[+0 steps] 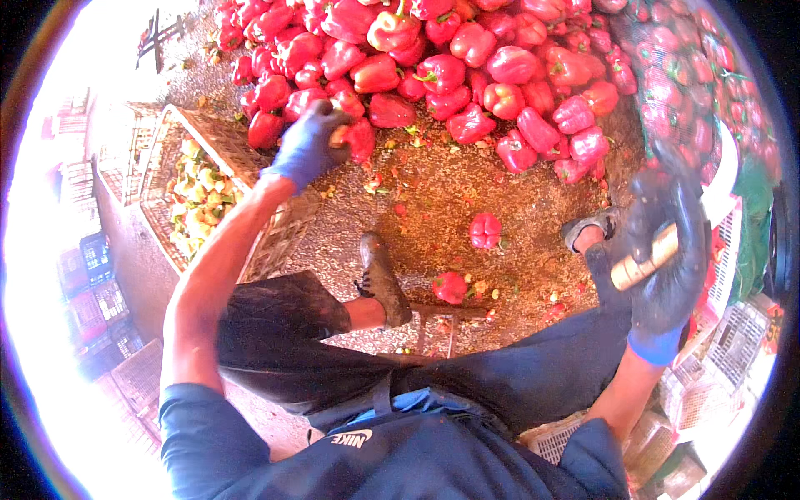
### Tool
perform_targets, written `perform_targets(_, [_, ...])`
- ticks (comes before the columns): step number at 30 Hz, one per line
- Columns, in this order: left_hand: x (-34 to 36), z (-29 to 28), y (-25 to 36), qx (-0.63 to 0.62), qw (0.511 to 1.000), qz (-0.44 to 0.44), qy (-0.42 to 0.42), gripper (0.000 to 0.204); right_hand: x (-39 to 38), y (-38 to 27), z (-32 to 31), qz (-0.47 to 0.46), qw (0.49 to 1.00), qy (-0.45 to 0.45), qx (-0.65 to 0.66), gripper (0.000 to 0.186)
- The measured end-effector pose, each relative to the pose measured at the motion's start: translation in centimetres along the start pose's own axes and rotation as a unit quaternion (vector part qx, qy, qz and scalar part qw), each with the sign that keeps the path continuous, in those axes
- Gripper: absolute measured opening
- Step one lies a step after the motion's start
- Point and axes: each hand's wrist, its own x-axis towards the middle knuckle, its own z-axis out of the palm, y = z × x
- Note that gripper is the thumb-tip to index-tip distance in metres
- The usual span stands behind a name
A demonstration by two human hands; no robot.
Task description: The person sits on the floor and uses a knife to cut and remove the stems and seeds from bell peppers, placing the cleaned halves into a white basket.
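My left hand, in a blue glove, reaches to the near left edge of a large heap of red bell peppers. Its fingers curl against one red bell pepper. Off to the right, my right hand wears a dark glove with a blue cuff and is closed round a light wooden handle. Whatever the handle belongs to cannot be made out. Two loose peppers lie on the ground between my legs, one pepper farther off and another pepper nearer.
At the left stands a slatted crate with pale yellow-green pepper cores in it. Netted sacks of peppers rise at the far right. Plastic crates are stacked at the right. Scraps litter the wet ground.
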Motion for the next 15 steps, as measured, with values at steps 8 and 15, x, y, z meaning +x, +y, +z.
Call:
perform_targets(8, [-15.6,-17.4,-5.6,0.133,0.964,-0.193,-0.127,0.054,-1.5,0.3,-0.3,-0.042,0.998,-0.035,0.035,0.039])
perform_targets(15, [-3.5,-6.7,3.5,-0.038,0.997,-0.066,-0.03,0.042,-2.1,2.7,-5.1,-0.212,0.949,-0.015,-0.235,0.043])
